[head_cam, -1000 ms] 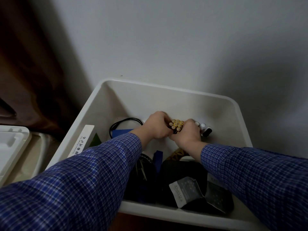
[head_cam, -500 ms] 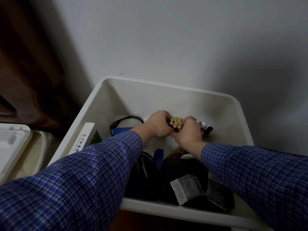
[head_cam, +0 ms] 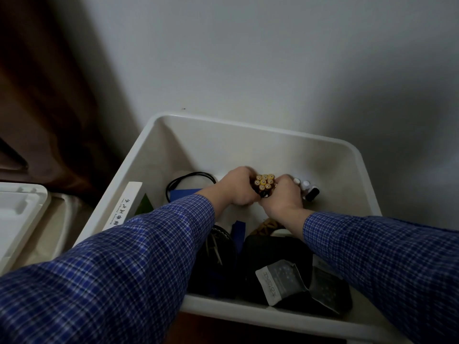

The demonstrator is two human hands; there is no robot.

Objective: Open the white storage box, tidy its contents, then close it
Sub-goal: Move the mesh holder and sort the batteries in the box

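The white storage box (head_cam: 250,125) stands open against the wall, its lid off. Deep inside it, my left hand (head_cam: 237,188) and my right hand (head_cam: 283,198) together grip an upright bundle of batteries with yellow tops (head_cam: 264,182). Both hands curl round the bundle from either side. Just right of my right hand stand a few white and black batteries (head_cam: 308,188). A black cable (head_cam: 183,181), a blue item (head_cam: 185,193) and black pouches (head_cam: 275,252) lie in the box.
A white lid (head_cam: 17,219) lies to the left of the box. A slim white carton with printed characters (head_cam: 125,206) leans on the box's left wall. A grey sachet (head_cam: 279,281) lies on the pouches at the front. A brown curtain (head_cam: 49,95) hangs at the left.
Both hands stay clasped round the battery bundle and have barely shifted. The view has moved slightly.
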